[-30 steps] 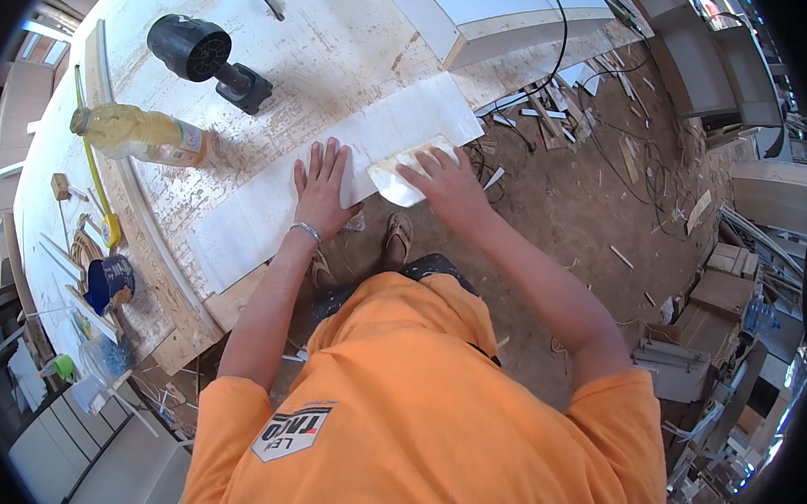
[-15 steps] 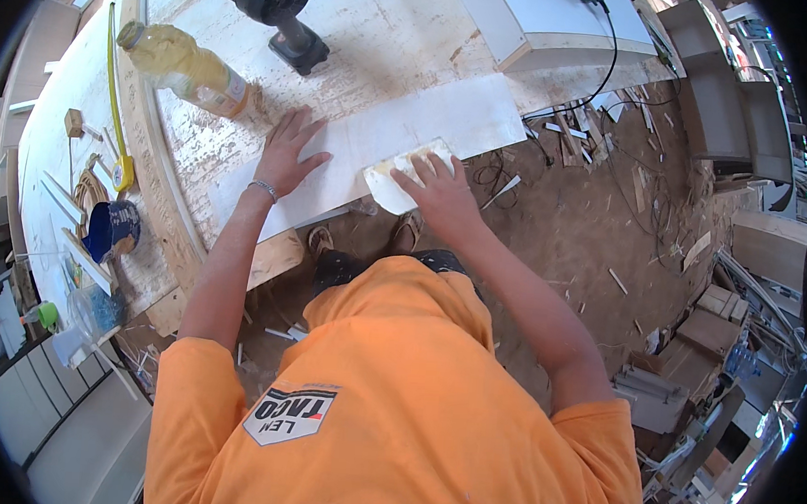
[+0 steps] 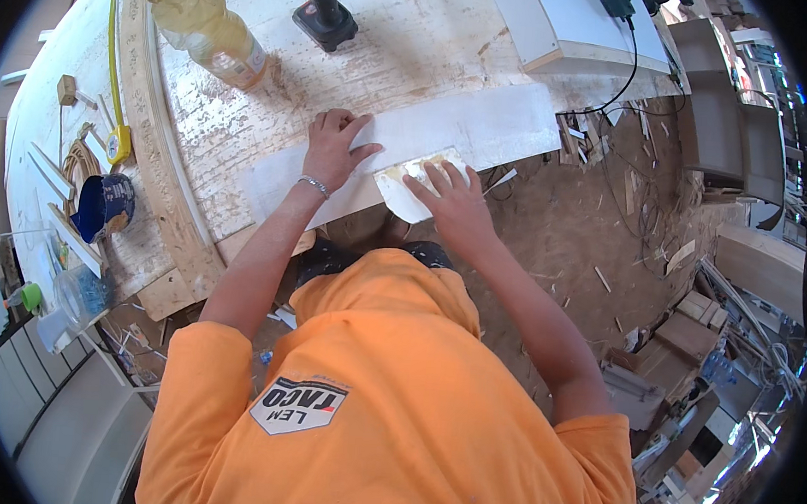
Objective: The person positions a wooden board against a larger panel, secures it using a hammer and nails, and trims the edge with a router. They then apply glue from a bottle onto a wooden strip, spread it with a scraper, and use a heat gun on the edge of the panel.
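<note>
White strip (image 3: 476, 118): lay flat along the near side of the worn workbench (image 3: 398, 39), slanting up toward the right.
Off-white piece (image 3: 404, 204): rested on the strip's near edge, partly overhanging it, with a rounded lower corner and yellowish patches near the upper side.
Stage of the work: strip laid down and off-white piece placed on it, evidently under way; no boundary on the pale surface told treated from untreated, so the share left could not be judged.
Left hand (image 3: 331, 155): reached across the strip, its fingers bent and close together near the far edge, the thumb spread well away from them; it seemed to steady the strip without gripping it.
Right hand (image 3: 455, 203): lay palm down over the off-white piece, fingers apart and thumb out to the left, touching its top; whether the palm pressed hard could not be told.
Beyond the left hand: a plastic bottle (image 3: 204, 32) stood or leaned near a black tool (image 3: 325, 25).
Bench's left side: a yellow tape measure (image 3: 118, 145) lay near a blue container (image 3: 106, 208).
</note>
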Tool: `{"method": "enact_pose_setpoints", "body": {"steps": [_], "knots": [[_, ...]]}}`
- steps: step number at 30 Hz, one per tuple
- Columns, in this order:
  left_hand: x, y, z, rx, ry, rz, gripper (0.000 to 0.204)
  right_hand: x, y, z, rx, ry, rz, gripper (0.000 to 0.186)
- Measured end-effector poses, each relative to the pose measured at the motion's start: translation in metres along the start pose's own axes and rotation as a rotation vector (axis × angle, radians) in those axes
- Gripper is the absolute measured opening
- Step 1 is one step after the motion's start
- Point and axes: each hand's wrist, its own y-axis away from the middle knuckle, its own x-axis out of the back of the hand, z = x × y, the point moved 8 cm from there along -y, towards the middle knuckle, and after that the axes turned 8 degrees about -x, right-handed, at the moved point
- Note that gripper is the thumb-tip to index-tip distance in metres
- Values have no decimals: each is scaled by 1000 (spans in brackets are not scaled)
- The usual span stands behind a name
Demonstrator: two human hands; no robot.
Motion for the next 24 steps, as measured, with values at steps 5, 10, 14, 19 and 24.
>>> {"method": "enact_pose_setpoints", "body": {"steps": [5, 10, 14, 19, 24], "knots": [[1, 0, 0, 50, 9, 10, 51, -27, 25, 2, -28, 52, -51, 73], [-13, -14, 9, 105, -13, 36, 47, -3, 45, 6, -15, 21, -119, 62], [-38, -48, 22, 53, 144, 16, 38, -6, 16, -7, 16, 34, -9, 70], [-14, -48, 7, -252, 33, -139, 31, -20, 22, -5, -15, -15, -20, 69], [-23, -47, 2, -224, 135, -195, 30, -22, 57, -4, 13, 24, -106, 53]]}}
